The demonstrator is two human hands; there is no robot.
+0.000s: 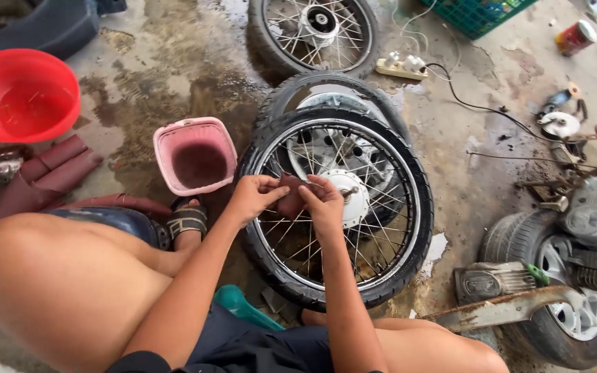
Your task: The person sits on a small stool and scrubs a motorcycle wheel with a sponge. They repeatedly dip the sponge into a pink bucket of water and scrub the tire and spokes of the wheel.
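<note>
A spoked motorcycle wheel (409, 207) with a black tyre lies flat on another tyre in front of me. Over its silver hub (351, 197), my left hand (251, 197) and my right hand (326, 200) together pinch a small reddish-brown piece of sandpaper (291, 200). Both hands close on it from either side, fingertips almost meeting. My bare knees frame the wheel at the bottom of the view.
A pink tub (195, 155) of dark water stands left of the wheel, a red basin (21, 93) farther left, with reddish sheets (46, 173) below it. Another spoked wheel (316, 31) lies beyond. A power strip (399, 67), green crate (481, 12) and motorcycle parts (575, 276) sit right on wet concrete.
</note>
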